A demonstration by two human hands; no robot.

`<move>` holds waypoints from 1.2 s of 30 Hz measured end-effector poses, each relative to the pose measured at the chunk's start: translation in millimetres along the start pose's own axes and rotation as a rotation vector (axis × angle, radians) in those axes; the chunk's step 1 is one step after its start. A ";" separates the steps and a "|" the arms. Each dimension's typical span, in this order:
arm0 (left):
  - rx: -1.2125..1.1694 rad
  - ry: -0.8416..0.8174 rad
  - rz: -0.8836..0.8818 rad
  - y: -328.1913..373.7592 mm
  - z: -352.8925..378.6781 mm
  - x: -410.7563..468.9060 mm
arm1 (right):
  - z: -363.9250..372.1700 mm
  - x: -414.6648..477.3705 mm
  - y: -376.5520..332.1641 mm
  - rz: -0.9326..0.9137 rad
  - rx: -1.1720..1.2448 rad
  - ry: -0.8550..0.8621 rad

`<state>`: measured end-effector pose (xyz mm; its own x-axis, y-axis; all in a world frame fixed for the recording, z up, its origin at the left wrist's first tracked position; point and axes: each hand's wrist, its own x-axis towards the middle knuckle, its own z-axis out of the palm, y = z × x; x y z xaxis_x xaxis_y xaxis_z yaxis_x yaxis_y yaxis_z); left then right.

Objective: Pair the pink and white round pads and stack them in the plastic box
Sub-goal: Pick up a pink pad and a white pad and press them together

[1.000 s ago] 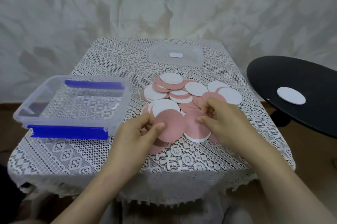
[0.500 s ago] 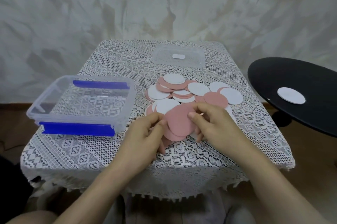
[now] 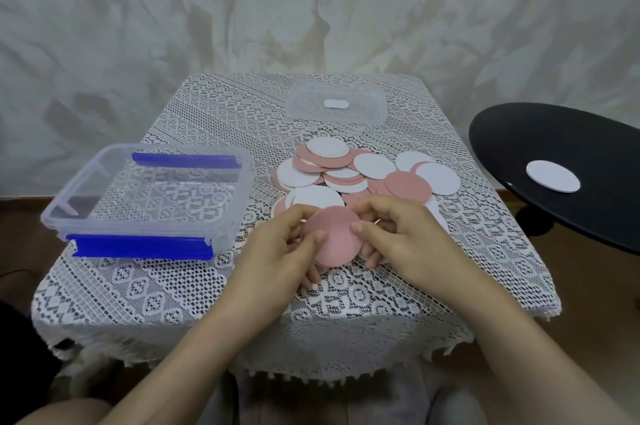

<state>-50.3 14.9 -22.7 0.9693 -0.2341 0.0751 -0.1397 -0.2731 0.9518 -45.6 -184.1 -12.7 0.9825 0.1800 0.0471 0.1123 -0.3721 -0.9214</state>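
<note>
Both hands hold pink round pads [image 3: 331, 234] together just above the lace-covered table, in front of the pile. My left hand [image 3: 277, 251] pinches their left edge with thumb on top. My right hand [image 3: 391, 234] pinches the right edge, fingers curled beneath. Only a pink face shows on top; what lies under it is hidden. A pile of pink and white round pads [image 3: 360, 171] lies behind my hands. The clear plastic box [image 3: 239, 196] with blue clips stands at the left and holds no pads.
The box's clear lid [image 3: 374, 109] lies at the back of the table. A black round stool [image 3: 588, 161] to the right carries one white pad [image 3: 553, 176]. The lace cloth [image 3: 173, 286] hangs over the table's front edge.
My hands brought two pink pads together from side by side into one aligned stack and lifted it slightly toward me. The view also shifted, so the box sits further right in frame.
</note>
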 end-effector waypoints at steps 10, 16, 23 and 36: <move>0.054 0.059 -0.022 4.8 2.6 -0.8 | -14.6 -5.3 3.0 -0.010 -0.264 0.106; -0.071 0.071 -0.049 15.1 -0.9 -4.5 | -22.6 -8.8 -3.3 0.135 -0.728 0.028; -0.021 0.089 -0.030 18.1 -0.8 -3.4 | -19.8 -9.7 -8.7 0.124 -0.704 0.086; -0.006 0.114 -0.053 14.9 -1.3 -3.0 | -23.1 -5.3 2.2 0.012 -0.566 0.233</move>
<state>-55.0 12.8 -8.3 0.9921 -0.1115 0.0578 -0.0868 -0.2763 0.9571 -47.1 -207.0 -6.1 0.9837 -0.0076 0.1797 0.0993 -0.8103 -0.5776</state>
